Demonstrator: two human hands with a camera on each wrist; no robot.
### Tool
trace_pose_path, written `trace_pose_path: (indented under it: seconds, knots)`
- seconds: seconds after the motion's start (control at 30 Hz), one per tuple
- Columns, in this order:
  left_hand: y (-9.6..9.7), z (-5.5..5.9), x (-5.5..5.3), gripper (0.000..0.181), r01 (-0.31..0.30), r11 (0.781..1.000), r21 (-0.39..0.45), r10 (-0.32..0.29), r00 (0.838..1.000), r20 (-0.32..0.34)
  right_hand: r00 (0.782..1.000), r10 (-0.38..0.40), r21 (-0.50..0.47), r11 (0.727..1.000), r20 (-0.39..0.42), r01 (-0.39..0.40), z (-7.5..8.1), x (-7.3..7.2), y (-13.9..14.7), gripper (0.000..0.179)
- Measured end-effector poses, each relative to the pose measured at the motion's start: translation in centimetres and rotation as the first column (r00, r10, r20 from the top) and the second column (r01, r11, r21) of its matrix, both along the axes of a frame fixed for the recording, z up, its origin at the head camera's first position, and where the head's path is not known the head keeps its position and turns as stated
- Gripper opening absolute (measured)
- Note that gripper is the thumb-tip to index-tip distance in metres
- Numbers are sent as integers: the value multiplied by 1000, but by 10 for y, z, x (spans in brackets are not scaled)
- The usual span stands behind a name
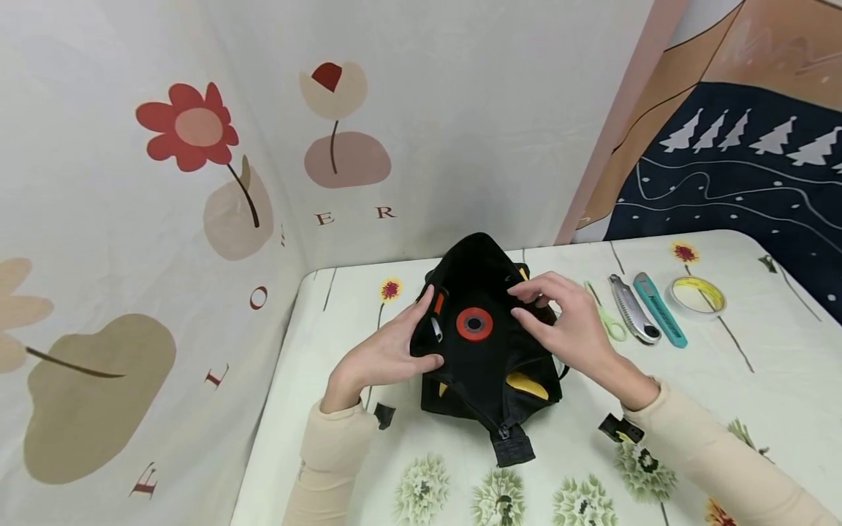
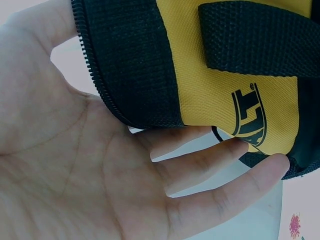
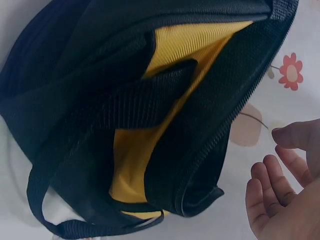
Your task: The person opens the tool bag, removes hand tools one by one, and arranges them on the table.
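Note:
A black-and-yellow zip-top tool bag (image 1: 487, 394) stands on the table with its mouth spread wide. At its left rim my left hand (image 1: 384, 351) holds the edge, thumb on the inner side and fingers along the yellow outside (image 2: 205, 95). Inside lies a red ring-shaped roll (image 1: 474, 324) with a dark centre. Next to the left wall are an orange-and-black piece (image 1: 439, 301) and a small whitish item (image 1: 437, 330), partly hidden. My right hand (image 1: 569, 318) hovers by the right rim, fingers loosely bent and nothing in them; in the right wrist view this hand (image 3: 287, 185) is apart from the bag.
Right of the bag lie light-green scissors (image 1: 612, 321), a grey utility knife (image 1: 634, 310), a teal utility knife (image 1: 660, 309) and a yellow tape roll (image 1: 697, 296). Small black pieces (image 1: 384, 416) are on the flowered tablecloth (image 1: 710, 380). Printed curtains (image 1: 460, 109) rise behind.

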State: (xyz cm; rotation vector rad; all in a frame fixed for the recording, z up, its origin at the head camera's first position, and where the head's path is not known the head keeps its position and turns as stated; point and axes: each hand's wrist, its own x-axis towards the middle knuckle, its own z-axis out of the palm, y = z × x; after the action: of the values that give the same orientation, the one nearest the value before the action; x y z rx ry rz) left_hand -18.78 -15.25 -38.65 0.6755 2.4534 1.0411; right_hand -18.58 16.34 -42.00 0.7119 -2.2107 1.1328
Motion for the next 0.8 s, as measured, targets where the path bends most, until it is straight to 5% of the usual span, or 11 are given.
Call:
trace_pose_path:
  seconds: [0.27, 0.8]
  knots:
    - [1, 0, 0, 109, -4, 1000, 2, 4, 1000, 4, 1000, 29, 29, 999, -6, -29, -3, -4, -13, 35]
    - [0, 2, 0, 108, -1, 1000, -12, 1, 1000, 1, 987, 51, 78, 995, 154, -64, -10, -22, -39, 36]
